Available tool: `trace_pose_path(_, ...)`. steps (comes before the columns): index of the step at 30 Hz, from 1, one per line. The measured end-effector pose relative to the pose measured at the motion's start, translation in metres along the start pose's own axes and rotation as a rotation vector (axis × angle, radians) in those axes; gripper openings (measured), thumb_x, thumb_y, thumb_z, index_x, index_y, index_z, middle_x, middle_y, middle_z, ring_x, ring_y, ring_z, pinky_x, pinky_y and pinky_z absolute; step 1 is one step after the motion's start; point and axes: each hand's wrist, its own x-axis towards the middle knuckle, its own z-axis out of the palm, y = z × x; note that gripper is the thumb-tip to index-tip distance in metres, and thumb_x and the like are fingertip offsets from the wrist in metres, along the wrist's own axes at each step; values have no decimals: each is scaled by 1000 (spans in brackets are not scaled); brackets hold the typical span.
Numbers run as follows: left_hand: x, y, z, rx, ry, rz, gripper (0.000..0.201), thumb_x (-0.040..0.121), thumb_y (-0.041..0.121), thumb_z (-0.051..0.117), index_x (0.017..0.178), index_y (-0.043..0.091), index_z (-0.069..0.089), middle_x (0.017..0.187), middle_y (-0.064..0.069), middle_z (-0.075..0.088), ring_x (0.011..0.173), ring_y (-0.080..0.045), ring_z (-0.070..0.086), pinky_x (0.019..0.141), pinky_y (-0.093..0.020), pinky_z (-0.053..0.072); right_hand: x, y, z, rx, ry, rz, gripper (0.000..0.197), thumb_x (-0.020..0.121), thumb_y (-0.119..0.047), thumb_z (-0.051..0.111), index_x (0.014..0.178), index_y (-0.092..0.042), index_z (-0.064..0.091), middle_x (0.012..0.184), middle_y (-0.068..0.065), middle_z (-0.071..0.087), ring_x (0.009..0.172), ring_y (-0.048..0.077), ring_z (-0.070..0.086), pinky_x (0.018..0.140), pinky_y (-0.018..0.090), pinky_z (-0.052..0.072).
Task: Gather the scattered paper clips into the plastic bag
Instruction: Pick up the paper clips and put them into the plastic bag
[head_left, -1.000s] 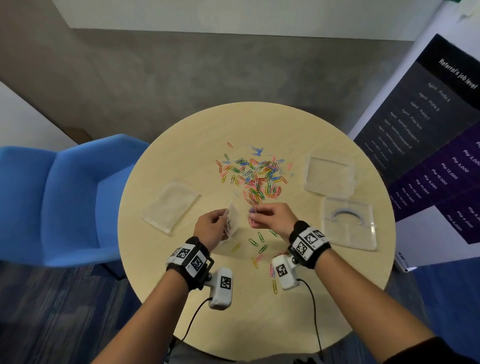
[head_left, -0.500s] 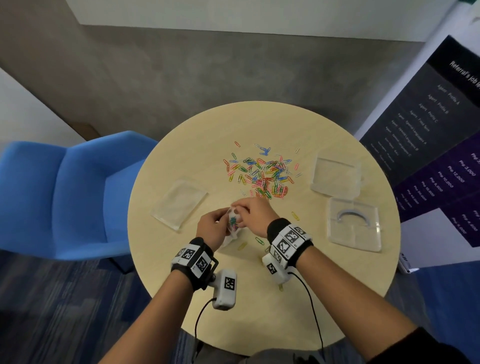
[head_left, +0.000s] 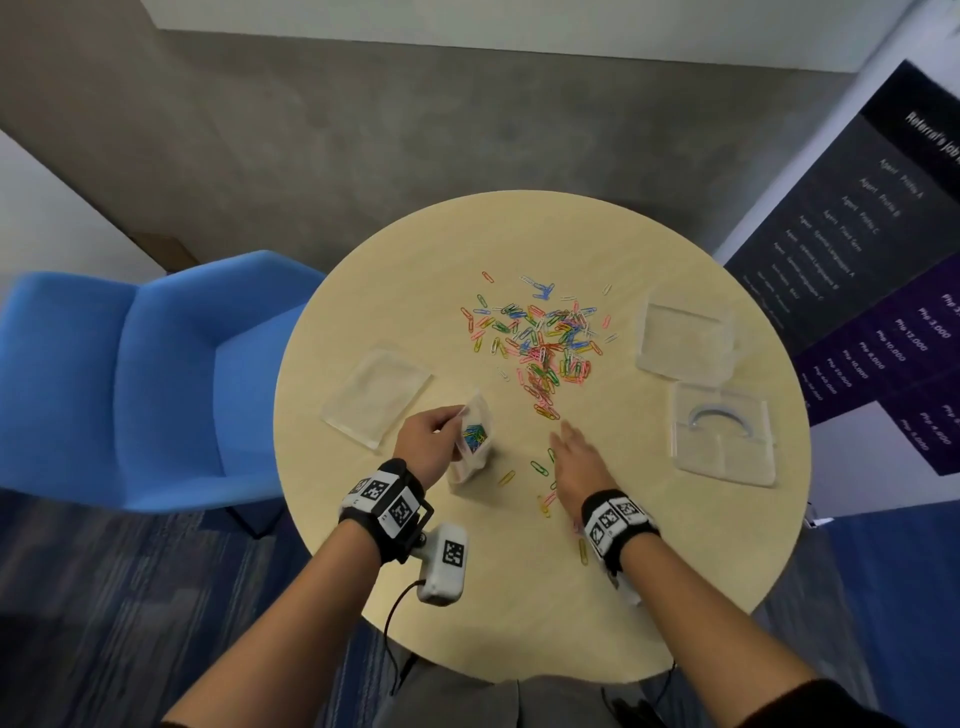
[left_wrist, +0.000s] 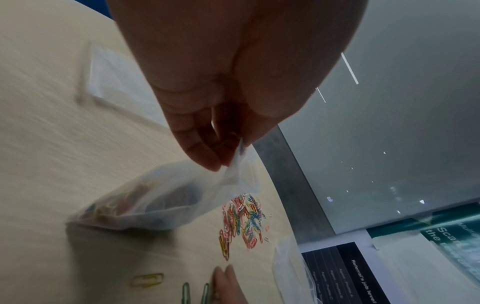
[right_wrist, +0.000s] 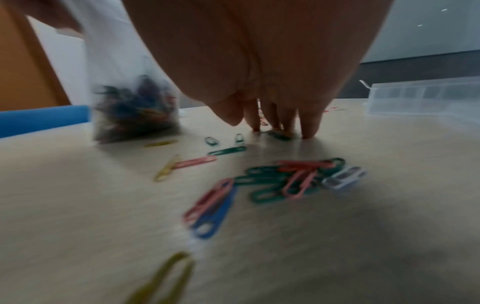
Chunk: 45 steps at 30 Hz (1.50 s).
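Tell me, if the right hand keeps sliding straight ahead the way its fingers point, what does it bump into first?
Probably the near tip of the big pile of paper clips. The right hand lies flat on the table, fingers aimed at that tip.

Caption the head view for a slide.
Left hand holds a plastic bag of paper clips while the right hand reaches over loose paper clips on a round table.

Bare table (head_left: 613, 587) near edge; clear box (head_left: 722, 441) right, paper clips (head_left: 540, 338) centre.
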Motion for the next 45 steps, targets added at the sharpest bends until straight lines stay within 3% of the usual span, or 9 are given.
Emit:
trace_pose_path(3, 2, 2, -5, -23, -19, -5, 27, 98, 15, 50, 115, 14, 70, 93, -9, 72, 71, -20, 64, 81, -40, 59, -29, 13, -12, 135, 70, 7, 50, 101, -30, 41, 149, -18, 33, 154, 9, 31, 140, 24, 30, 115, 37, 28)
trace_pose_path(6, 5, 0, -9, -66, -45, -5, 27, 98, 14, 49, 116, 11, 70, 90, -9, 71, 71, -20, 62, 78, -40, 58, -66, 34, -20, 192, 93, 309, 109, 68, -61, 75, 152, -19, 20, 138, 8, 35, 124, 26, 44, 103, 37, 43)
trace_pose_path(9, 8, -3, -9, -106, -55, -3, 27, 98, 12, 49, 114, 12, 71, 89, -9, 71, 72, -21, 62, 80, -41, 57, -88, 32, 0, 254, -172, 454, 151, 44, -56, 90, 153, -17, -6, 146, 13, 19, 134, 29, 38, 111, 35, 37)
trace_pose_path(16, 10, -8, -10, -162, -77, 3, 26, 98, 10, 49, 111, 12, 71, 87, -11, 69, 71, -22, 60, 79, -42, 57, -46, 12, 5, 392, 53, 531, 102, 75, -32, 77, 154, -10, 14, 139, 14, 39, 127, 26, 45, 106, 30, 38)
trace_pose_path(23, 10, 0, -6, -139, -101, 14, 25, 98, 11, 50, 114, 11, 70, 87, -8, 69, 52, 0, 59, 54, -15, 51, -44, 22, -12, 425, 94, 589, 122, 56, -47, 89, 151, -13, 22, 141, 15, 34, 127, 29, 46, 107, 34, 40)
trace_pose_path(28, 10, -2, 0, -143, -111, -13, 27, 98, 10, 49, 117, 9, 69, 92, -10, 70, 63, -12, 61, 62, -22, 55, -60, 18, 2, 353, 55, 544, 139, 46, -53, 91, 153, -8, 13, 140, 9, 23, 133, 25, 37, 113, 29, 32)
trace_pose_path(37, 9, 7, 0, -195, -85, -2, 25, 98, 10, 50, 114, 10, 69, 85, -6, 69, 56, -4, 61, 54, -16, 52, -22, -18, -11, 311, 124, 270, 104, 65, -50, 82, 148, -11, 33, 132, 6, 35, 123, 22, 43, 108, 29, 38)
trace_pose_path(41, 11, 6, 0, -221, -54, -17, 25, 98, 8, 50, 112, 11, 70, 82, -4, 69, 56, -4, 62, 55, -17, 52, -21, -14, -10, 22, 152, 116, 112, 64, -80, 58, 153, -31, 10, 160, 5, 8, 144, 31, 17, 113, 44, 30)
trace_pose_path(45, 9, 4, 5, -289, -45, -46, 22, 98, 9, 51, 111, 10, 70, 86, -10, 69, 66, -16, 63, 61, -24, 54, -16, -19, 7, -177, -17, -30, 97, 77, -79, 38, 153, -35, -4, 162, -1, -13, 148, 32, -3, 115, 57, 13)
